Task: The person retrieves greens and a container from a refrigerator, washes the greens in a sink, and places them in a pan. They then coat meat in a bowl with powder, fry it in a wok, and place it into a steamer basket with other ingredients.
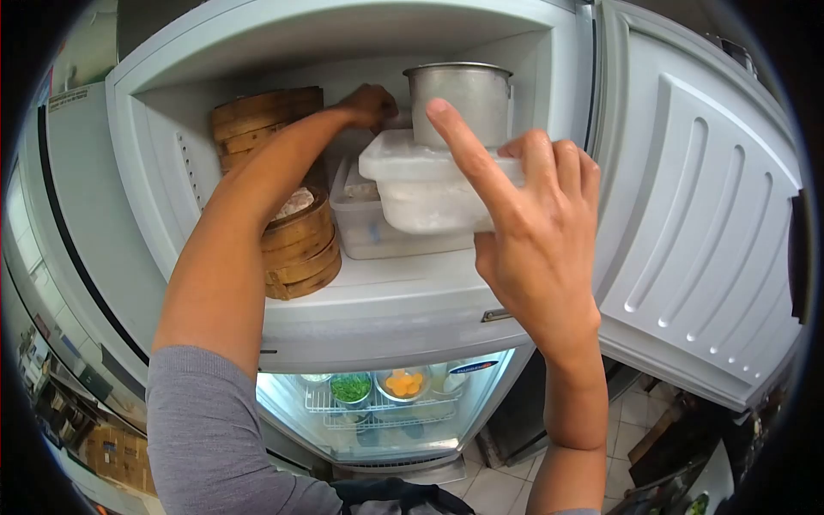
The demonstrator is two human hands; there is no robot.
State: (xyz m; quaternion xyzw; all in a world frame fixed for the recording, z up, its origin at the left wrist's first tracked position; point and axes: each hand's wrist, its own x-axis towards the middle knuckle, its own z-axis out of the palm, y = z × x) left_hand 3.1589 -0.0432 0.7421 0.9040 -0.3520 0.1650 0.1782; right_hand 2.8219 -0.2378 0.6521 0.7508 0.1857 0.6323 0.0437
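Note:
My left hand (369,107) reaches deep into the freezer compartment, between the bamboo steamers and the metal pot. Its fingers curl downward, and their tips are partly hidden, so what they hold does not show. At the right end of a frosty white plastic container (433,202) is my right hand (536,206), its thumb low and several fingers bent over the lid side. Its index finger stretches up in front of the round metal pot (463,90). That pot stands on the container's lid. Underneath lies a larger clear plastic tub (356,215), partly covered.
Bamboo steamers (300,249) are stacked at the left, with more bamboo steamers (257,116) behind. The freezer door (695,215) hangs open at the right. Below, a lit fridge compartment shows a bowl of chopped greens (350,388) and a bowl of orange-yellow pieces (402,383) on a wire shelf.

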